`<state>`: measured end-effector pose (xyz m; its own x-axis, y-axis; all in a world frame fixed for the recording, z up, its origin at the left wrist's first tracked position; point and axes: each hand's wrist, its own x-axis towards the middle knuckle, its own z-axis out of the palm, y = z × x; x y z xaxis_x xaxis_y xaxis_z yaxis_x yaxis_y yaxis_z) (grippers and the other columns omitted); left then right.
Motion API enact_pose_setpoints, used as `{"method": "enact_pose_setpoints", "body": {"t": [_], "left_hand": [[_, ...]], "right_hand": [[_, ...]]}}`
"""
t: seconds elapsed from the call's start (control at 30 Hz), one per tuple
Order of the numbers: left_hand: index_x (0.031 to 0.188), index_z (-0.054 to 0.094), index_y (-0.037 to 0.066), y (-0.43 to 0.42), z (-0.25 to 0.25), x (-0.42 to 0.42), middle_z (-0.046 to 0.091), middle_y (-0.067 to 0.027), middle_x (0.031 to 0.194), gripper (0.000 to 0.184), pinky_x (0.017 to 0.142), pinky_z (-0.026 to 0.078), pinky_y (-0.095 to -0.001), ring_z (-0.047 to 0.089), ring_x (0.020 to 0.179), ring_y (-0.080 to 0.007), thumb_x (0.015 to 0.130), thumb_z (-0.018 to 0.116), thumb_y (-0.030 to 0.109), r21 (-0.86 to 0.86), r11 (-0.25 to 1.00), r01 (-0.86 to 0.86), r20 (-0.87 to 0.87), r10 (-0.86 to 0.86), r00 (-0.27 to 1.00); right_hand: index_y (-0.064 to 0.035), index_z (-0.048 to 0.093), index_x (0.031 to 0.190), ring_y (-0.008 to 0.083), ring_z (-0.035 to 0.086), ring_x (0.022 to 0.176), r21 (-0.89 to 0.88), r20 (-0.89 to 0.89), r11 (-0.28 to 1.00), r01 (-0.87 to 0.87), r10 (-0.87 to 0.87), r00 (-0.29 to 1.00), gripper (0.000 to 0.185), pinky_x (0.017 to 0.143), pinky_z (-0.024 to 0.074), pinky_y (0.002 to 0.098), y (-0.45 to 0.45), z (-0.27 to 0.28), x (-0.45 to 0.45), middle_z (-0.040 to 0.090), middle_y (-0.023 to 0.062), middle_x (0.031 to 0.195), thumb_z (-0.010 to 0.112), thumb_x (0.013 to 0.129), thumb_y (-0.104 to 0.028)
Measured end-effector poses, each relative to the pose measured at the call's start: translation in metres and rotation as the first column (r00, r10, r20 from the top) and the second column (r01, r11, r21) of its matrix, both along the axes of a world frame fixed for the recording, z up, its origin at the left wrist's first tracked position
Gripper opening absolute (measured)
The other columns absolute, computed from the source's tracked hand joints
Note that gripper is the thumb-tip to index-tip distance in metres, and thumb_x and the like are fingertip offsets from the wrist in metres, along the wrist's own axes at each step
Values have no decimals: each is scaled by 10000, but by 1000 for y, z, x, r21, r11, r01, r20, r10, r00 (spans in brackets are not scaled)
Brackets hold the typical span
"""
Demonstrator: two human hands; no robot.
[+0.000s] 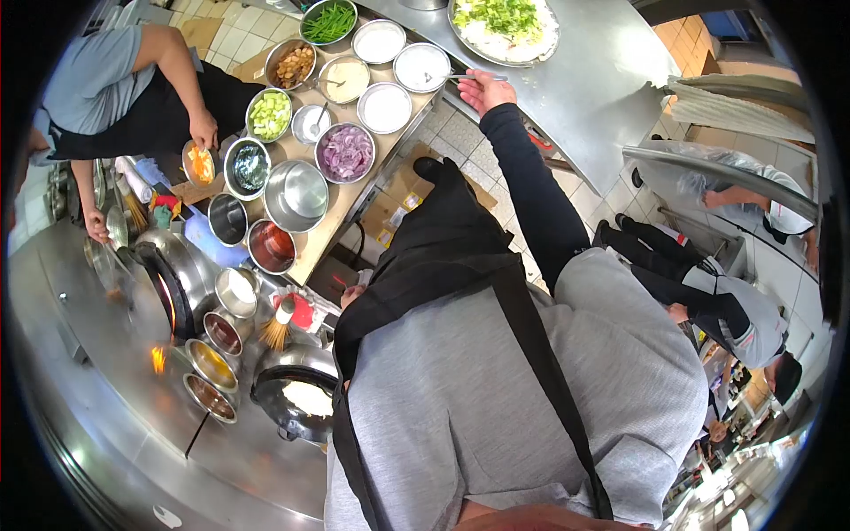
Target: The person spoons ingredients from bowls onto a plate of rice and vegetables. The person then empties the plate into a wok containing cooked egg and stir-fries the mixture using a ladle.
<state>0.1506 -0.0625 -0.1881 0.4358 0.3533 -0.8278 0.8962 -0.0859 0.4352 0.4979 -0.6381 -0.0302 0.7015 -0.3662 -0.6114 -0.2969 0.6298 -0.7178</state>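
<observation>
My right hand [487,91] is stretched out over the corner of the seasoning table, its fingers closed on the handle of a metal spoon [459,77]. The spoon's tip reaches into a steel bowl of white powder [416,62]. Beside that bowl stand another bowl of white powder [384,108] and one of sliced purple onion [346,152]. Only a small part of my left hand [351,296] shows at the apron's left edge, low beside the table; its fingers are mostly hidden. Close below it is a wok [305,403] on the stove.
A co-worker at the left tilts a bowl of orange pieces [202,165] near a flaming wok [158,288]. Sauce pots [212,365] line the stove [133,425]. A steel counter [593,80] bears a platter of chopped greens [505,26]. More people stand at the right.
</observation>
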Motion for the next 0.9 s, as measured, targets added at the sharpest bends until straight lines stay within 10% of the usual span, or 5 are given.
{"method": "enact_pose_setpoints", "body": {"t": [0.23, 0.3, 0.4, 0.57, 0.9], "left_hand": [[1062, 721, -3, 8, -28, 7, 725, -104, 840, 313, 731, 557, -354, 682, 757, -214, 909, 748, 269, 19, 997, 76, 18, -77, 997], [1061, 722, -2, 10, -40, 10, 726, -104, 840, 316, 734, 558, -355, 682, 759, -215, 907, 751, 273, 26, 994, 104, 28, -105, 994], [1060, 716, -1, 9, -34, 22, 728, -107, 840, 301, 721, 557, -358, 680, 750, -211, 919, 741, 264, 26, 990, 141, 3, -141, 990], [1090, 690, -23, -30, 37, 51, 738, -120, 845, 270, 677, 552, -357, 680, 729, -196, 959, 684, 212, -46, 998, 43, -53, -46, 998], [1177, 669, -28, -14, 46, 7, 728, -118, 848, 287, 663, 554, -324, 664, 693, -181, 960, 626, 155, -22, 994, -105, -46, 103, 994]], "right_hand": [[57, 613, 1275, 253, 746, 947, -19, 350, 999, 36, -27, 936, 315, 820, 629, 360, -64, 118, 4, 743, 187, 1052, 502, 1093, -175], [35, 687, 1166, 243, 750, 870, -351, 438, 915, 199, -27, 898, 260, 798, 621, 341, -87, 149, 4, 748, 166, 1042, 582, 1071, -183], [27, 699, 1136, 194, 740, 843, -910, 346, -240, 340, 18, 938, 227, 796, 591, 313, -104, 169, 2, 762, 110, 1014, 605, 1070, -168], [10, 691, 1143, 137, 689, 980, -805, 412, 527, 274, 163, 896, 212, 925, 544, 295, -21, 127, 32, 758, 100, 1042, 580, 1086, -162], [-41, 749, 1059, 373, 702, 955, -937, 172, 348, -22, 517, 839, 246, 882, 556, 434, 95, -9, 132, 730, 182, 1052, 588, 984, -210]]}}
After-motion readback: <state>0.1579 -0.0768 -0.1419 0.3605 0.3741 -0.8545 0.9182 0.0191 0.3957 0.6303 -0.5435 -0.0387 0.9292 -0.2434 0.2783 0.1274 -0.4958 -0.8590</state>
